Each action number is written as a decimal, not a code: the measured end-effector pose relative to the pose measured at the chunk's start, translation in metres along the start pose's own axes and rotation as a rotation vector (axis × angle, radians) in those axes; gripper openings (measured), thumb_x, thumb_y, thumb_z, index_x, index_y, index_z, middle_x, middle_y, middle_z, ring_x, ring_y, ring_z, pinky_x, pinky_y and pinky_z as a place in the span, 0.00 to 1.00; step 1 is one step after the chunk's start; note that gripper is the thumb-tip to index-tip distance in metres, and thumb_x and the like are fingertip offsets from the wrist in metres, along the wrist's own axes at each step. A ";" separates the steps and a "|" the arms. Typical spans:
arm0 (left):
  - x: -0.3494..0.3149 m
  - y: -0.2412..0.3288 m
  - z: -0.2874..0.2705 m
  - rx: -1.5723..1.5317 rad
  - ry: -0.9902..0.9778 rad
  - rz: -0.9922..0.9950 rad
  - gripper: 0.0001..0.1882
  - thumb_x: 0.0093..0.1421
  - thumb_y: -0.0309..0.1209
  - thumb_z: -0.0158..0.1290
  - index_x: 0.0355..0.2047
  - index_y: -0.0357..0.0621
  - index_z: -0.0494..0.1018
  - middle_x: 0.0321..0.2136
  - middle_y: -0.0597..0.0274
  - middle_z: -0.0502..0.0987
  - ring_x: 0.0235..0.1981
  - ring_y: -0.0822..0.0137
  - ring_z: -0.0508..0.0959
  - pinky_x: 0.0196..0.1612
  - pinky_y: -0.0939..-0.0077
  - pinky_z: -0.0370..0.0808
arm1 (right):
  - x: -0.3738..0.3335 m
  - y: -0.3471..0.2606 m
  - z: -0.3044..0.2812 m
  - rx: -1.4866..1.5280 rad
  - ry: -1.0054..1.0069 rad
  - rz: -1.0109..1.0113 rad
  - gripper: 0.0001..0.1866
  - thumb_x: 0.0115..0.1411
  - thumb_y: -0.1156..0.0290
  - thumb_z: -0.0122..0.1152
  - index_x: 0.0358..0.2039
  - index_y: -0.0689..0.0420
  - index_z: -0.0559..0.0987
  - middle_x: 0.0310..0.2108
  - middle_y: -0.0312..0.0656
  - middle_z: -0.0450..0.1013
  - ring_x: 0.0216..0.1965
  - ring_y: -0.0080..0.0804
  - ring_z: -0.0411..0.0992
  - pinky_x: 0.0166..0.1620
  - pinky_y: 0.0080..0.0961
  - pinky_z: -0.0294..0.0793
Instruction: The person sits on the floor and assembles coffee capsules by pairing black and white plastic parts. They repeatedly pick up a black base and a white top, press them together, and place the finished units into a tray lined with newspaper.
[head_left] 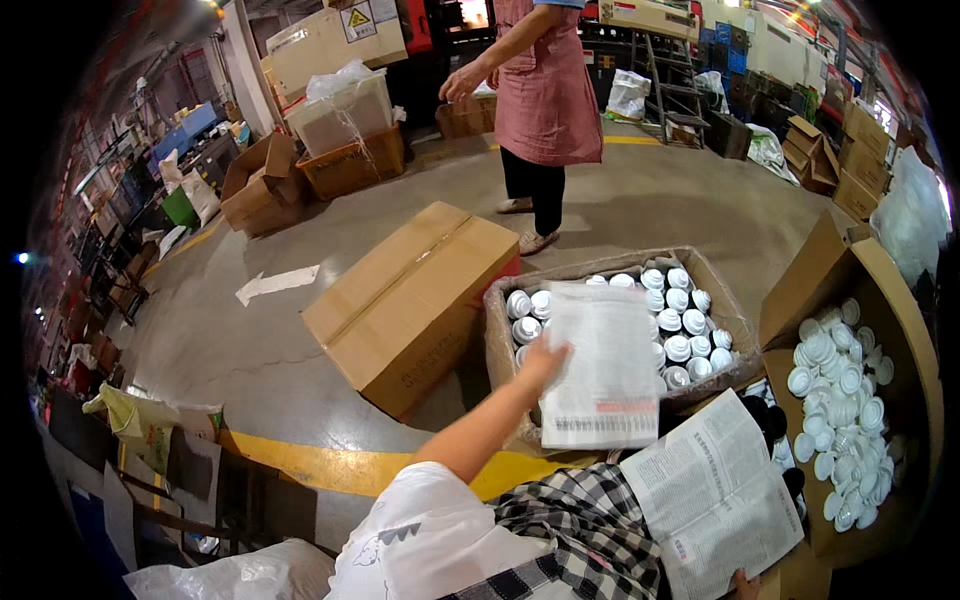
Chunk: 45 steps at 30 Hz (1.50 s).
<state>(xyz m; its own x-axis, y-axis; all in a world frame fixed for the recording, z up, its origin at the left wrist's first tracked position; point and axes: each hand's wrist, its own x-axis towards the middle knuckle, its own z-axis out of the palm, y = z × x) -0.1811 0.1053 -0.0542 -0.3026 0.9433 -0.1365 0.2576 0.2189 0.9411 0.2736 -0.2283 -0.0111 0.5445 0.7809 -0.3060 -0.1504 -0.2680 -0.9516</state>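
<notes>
My left hand (545,362) is closed on the left edge of a folded newspaper sheet (602,365), slightly blurred. The sheet lies over part of an open carton (497,345) lined with clear plastic. In that carton stand rows of white stepped plastic caps (677,348), with dark gaps between them. At the lower right, my right hand (745,585) shows only in part, its fingers at the bottom edge of a second newspaper (715,490), which it grips. That newspaper rests across my checked apron (580,525), open along a crease.
On the right, an open cardboard box (900,330) holds loose white plastic caps (845,410). A closed carton (410,300) stands left of the lined one. Beyond them stands a person in a pink apron (550,90). A yellow floor line (310,462) runs nearby.
</notes>
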 end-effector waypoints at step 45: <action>-0.135 0.168 0.024 -0.355 -0.554 0.745 0.11 0.47 0.13 0.49 0.29 0.37 0.74 0.29 0.61 0.76 0.32 0.72 0.74 0.36 0.79 0.71 | 0.012 -0.162 0.115 0.035 -0.436 -0.553 0.13 0.47 0.73 0.66 0.33 0.66 0.77 0.28 0.37 0.74 0.30 0.22 0.71 0.37 0.22 0.71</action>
<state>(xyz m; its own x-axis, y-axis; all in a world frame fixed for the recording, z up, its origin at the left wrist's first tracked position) -0.0747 0.0206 0.1151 0.3198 0.8126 0.4873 -0.1095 -0.4791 0.8709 0.2092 -0.1108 0.1365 0.1691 0.9543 0.2463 0.0227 0.2461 -0.9690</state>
